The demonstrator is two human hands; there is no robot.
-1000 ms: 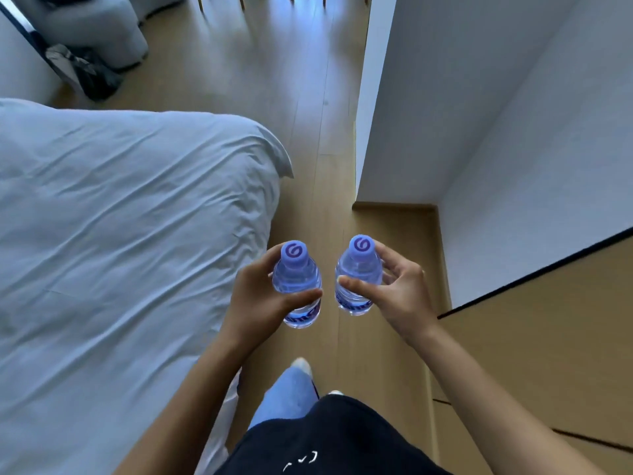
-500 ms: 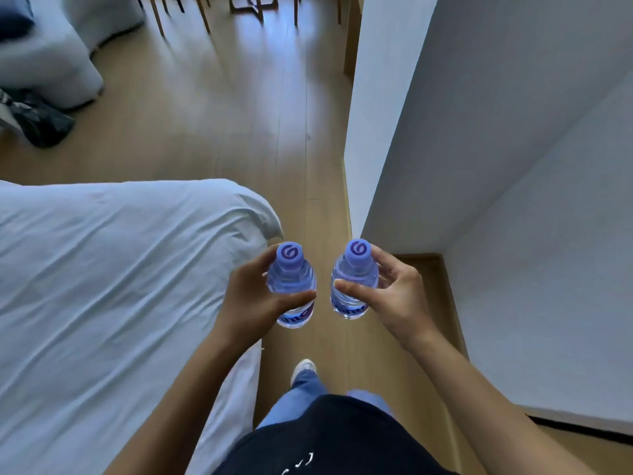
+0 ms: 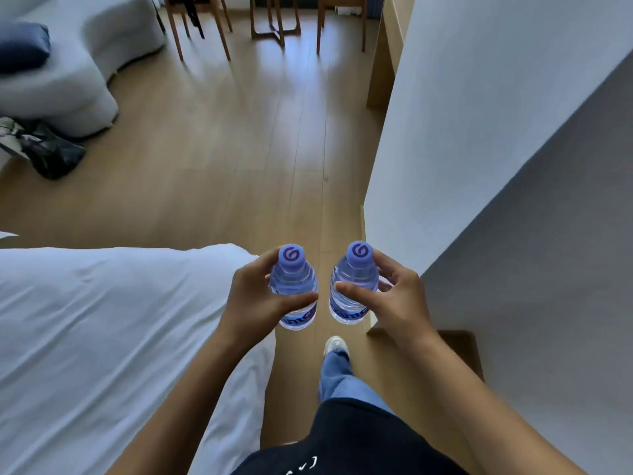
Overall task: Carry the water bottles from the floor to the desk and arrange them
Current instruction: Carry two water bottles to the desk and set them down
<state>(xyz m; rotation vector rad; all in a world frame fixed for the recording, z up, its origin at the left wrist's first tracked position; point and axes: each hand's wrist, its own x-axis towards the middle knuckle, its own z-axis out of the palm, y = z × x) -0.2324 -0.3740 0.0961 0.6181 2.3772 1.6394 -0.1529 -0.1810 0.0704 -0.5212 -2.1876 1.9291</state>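
Blue-capped bottles are off the floor, one [image 3: 294,296] gripped by the left hand [image 3: 255,299], one [image 3: 352,293] by the right hand [image 3: 397,299]; desk placement remains.

Wooden floor [image 3: 239,159] bears sofa [image 3: 68,80], chairs [image 3: 202,25], bed [image 3: 102,337]

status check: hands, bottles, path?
Left hand grips left water bottle; right hand grips right water bottle. Both upright, capped. Bed left, wall right; floor ahead open.

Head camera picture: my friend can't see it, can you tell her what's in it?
Each hand holds an upright water bottle with a purple cap: the left hand grips the left bottle, the right hand the right bottle. They are over a wooden floor, between a white bed and a wall.
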